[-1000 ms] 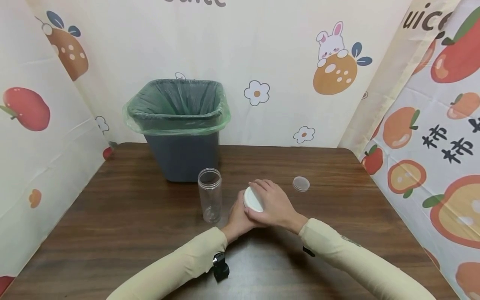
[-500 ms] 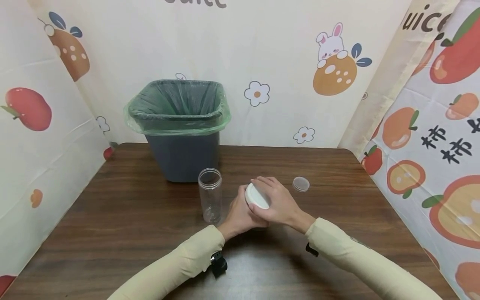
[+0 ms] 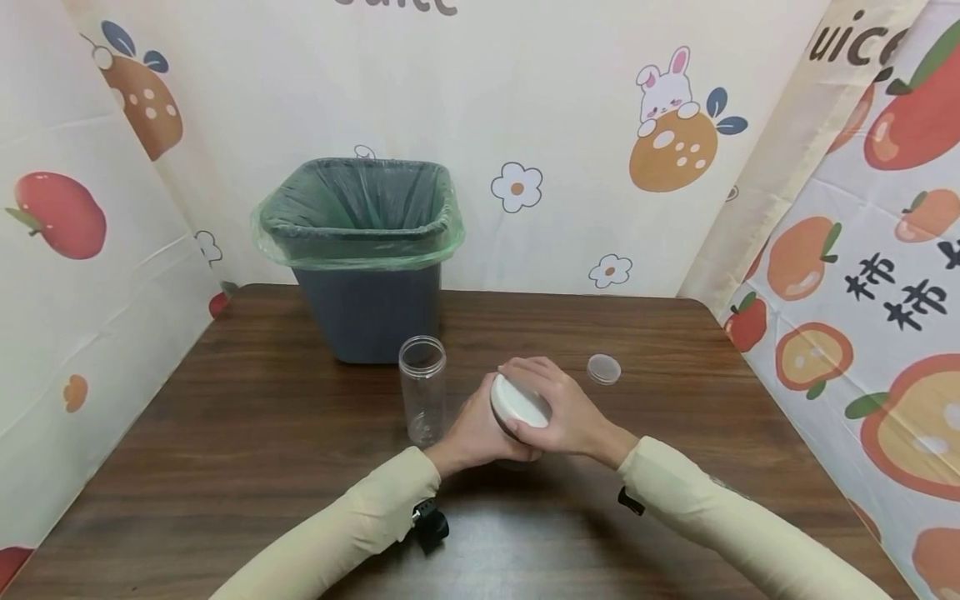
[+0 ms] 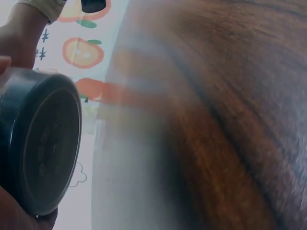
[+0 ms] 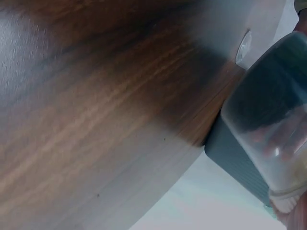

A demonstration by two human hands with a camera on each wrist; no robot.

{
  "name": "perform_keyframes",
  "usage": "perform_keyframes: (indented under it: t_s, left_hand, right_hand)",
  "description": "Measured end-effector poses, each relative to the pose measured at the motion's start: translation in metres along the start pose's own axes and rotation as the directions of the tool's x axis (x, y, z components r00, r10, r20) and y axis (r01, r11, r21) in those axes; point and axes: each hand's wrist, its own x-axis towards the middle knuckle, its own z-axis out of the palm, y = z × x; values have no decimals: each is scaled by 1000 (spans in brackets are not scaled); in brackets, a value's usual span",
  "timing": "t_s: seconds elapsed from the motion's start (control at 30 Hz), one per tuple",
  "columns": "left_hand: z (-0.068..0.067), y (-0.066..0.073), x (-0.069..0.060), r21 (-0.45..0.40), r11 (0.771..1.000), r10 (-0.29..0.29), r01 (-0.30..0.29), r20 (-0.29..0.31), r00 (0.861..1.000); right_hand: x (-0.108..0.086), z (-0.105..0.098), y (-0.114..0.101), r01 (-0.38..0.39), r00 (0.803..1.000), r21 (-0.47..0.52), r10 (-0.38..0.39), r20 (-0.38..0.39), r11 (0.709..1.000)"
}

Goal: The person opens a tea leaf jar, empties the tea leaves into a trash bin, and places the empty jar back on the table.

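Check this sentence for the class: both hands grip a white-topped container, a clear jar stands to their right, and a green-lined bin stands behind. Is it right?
Not quite: the clear jar stands to the left of the hands, not the right, as the head view shows. Both hands grip the white-topped container, and the green-lined bin stands behind.

Our left arm (image 3: 352,525) and right arm (image 3: 727,512) stretch forward and angle inward, pale sleeves covering them down to the wrists. We hold our hands close together in front of us. Our left hand (image 3: 480,433) sits lower, gripping with curled fingers; our right hand (image 3: 570,408) arches over from the right, its thumb spread from its bent fingers, gripping too.
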Motion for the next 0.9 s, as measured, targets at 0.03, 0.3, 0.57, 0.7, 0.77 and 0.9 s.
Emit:
perform_keyframes:
  t_s: [0.03, 0.3, 0.57, 0.7, 0.77, 0.9]
  left_hand:
    - [-2, 0, 0, -15, 1000, 6, -6, 19, 1000]
    - [-15, 6, -2, -199, 974, 143, -113, 145, 979]
    - [-26, 0, -2, -302, 945, 216, -124, 296, 931]
    - [-33, -2, -2, -406, 912, 242, -61, 410, 880]
    - [-35, -3, -3, -466, 885, 253, -11, 460, 851]
    - [-36, -2, -4, -482, 876, 252, 9, 472, 845]
  right_hand:
    - [0, -1, 1, 25, 1000, 10, -25, 10, 1000]
    - [4, -7, 1, 219, 973, 111, -226, 51, 969]
    - [6, -8, -4, 319, 942, 212, -334, 37, 924]
    - [7, -7, -12, 367, 923, 260, -385, 21, 893]
    - [8, -8, -14, 384, 914, 273, -406, 25, 882]
    - [8, -14, -16, 362, 910, 250, -399, 116, 898]
